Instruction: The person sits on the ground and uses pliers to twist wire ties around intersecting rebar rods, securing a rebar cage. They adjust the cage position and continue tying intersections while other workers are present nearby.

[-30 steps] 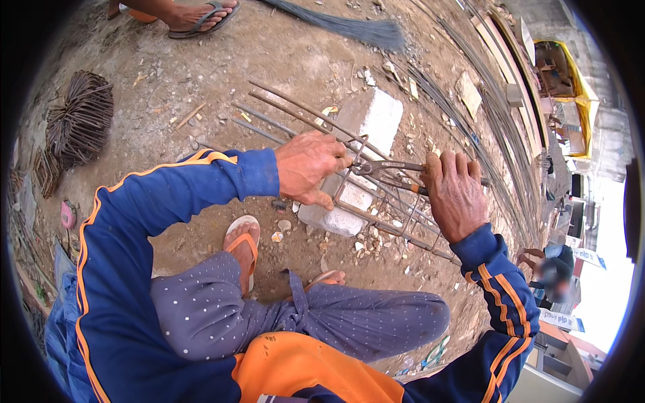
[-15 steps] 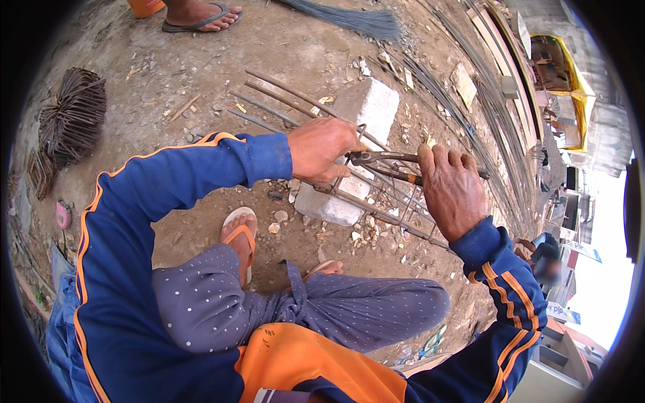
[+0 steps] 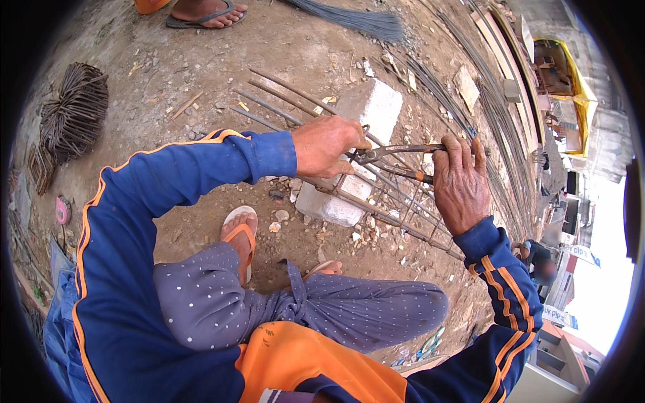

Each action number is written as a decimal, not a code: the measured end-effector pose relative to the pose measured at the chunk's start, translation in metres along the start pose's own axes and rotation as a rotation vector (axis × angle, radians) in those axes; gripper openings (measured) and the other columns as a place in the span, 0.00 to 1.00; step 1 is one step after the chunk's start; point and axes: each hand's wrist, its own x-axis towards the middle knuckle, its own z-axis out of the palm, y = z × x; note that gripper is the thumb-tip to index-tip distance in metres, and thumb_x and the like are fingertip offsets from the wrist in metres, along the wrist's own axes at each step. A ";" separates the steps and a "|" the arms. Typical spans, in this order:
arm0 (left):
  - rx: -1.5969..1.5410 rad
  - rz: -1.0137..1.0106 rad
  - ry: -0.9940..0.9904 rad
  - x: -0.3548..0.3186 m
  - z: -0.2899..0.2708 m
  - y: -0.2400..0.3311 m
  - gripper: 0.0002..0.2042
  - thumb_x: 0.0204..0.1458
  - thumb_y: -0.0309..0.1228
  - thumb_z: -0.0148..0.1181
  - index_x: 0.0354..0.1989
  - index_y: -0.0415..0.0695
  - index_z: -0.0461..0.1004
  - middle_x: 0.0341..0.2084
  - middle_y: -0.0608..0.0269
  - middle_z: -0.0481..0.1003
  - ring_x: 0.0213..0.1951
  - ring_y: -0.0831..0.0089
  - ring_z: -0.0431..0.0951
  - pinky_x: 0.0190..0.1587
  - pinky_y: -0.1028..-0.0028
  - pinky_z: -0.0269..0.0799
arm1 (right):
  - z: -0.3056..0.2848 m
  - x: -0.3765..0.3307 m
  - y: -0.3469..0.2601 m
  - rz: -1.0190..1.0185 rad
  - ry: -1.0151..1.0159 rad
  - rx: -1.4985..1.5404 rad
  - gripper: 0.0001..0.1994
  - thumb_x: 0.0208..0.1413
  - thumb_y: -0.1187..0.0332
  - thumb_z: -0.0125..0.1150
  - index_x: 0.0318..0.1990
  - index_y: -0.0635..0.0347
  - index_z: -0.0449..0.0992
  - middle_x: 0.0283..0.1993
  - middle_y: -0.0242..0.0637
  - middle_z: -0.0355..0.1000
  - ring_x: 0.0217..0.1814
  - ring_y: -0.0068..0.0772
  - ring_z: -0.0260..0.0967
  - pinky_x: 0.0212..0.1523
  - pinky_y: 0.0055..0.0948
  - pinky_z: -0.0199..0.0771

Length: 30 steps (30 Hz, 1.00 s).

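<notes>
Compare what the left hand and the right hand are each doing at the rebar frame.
The left hand rests knuckles-up on the rebar frame at the joint; the right hand grips the handles of the pincers. The left hand sits over the concrete block; the right hand is off to its side. Both wear blue, orange-striped sleeves.

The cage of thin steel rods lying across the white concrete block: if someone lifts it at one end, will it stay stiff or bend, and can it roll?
The cage of thin steel rods would probably sag a little, since its bars are long and slim, though cross ties likely stiffen it. Rolling seems unlikely: it rests flat-sided on the white concrete block. It looks fairly heavy for its open shape.
</notes>
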 end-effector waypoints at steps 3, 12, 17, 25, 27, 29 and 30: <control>0.006 -0.032 -0.015 -0.001 -0.002 0.002 0.26 0.43 0.33 0.74 0.53 0.38 0.77 0.45 0.48 0.77 0.49 0.50 0.77 0.54 0.59 0.73 | 0.000 0.000 0.004 -0.003 -0.037 0.059 0.06 0.61 0.70 0.51 0.41 0.61 0.70 0.50 0.45 0.66 0.56 0.44 0.65 0.66 0.48 0.59; -0.097 0.174 0.245 0.037 0.040 0.033 0.33 0.39 0.47 0.77 0.53 0.43 0.76 0.46 0.48 0.79 0.50 0.53 0.78 0.53 0.57 0.74 | -0.047 0.018 0.009 0.202 -0.502 0.463 0.19 0.57 0.58 0.66 0.41 0.64 0.67 0.30 0.53 0.76 0.35 0.59 0.78 0.34 0.53 0.75; -0.263 -0.136 0.114 0.065 0.042 0.055 0.23 0.40 0.50 0.74 0.35 0.44 0.79 0.27 0.48 0.80 0.34 0.46 0.82 0.39 0.53 0.77 | -0.048 0.019 0.018 0.035 -0.496 0.721 0.33 0.52 0.42 0.67 0.41 0.71 0.72 0.28 0.58 0.75 0.34 0.59 0.78 0.34 0.48 0.78; -0.232 -0.057 0.152 0.063 0.068 0.046 0.26 0.41 0.35 0.70 0.50 0.43 0.68 0.34 0.47 0.80 0.37 0.43 0.81 0.40 0.52 0.77 | -0.050 0.034 0.002 0.475 -0.469 0.954 0.48 0.48 0.37 0.69 0.49 0.88 0.69 0.31 0.61 0.77 0.35 0.51 0.81 0.34 0.40 0.80; -0.175 0.085 0.205 0.069 0.080 0.037 0.29 0.39 0.35 0.70 0.50 0.40 0.66 0.33 0.44 0.80 0.37 0.41 0.80 0.41 0.52 0.77 | -0.047 0.035 -0.008 0.445 -0.377 0.929 0.41 0.51 0.43 0.68 0.43 0.88 0.71 0.28 0.62 0.76 0.34 0.59 0.79 0.35 0.46 0.80; -0.207 -0.027 0.063 0.068 0.060 0.047 0.31 0.36 0.35 0.70 0.50 0.37 0.65 0.32 0.43 0.79 0.37 0.40 0.80 0.41 0.52 0.77 | -0.040 0.026 -0.006 0.368 -0.255 0.909 0.29 0.52 0.58 0.63 0.48 0.84 0.72 0.27 0.60 0.76 0.34 0.55 0.80 0.37 0.42 0.80; -0.226 -0.080 -0.007 0.068 0.052 0.053 0.32 0.35 0.36 0.71 0.50 0.35 0.65 0.31 0.42 0.79 0.37 0.40 0.80 0.42 0.52 0.77 | -0.033 0.021 -0.004 0.361 -0.203 0.923 0.26 0.51 0.62 0.61 0.49 0.81 0.73 0.27 0.57 0.76 0.32 0.52 0.79 0.36 0.40 0.79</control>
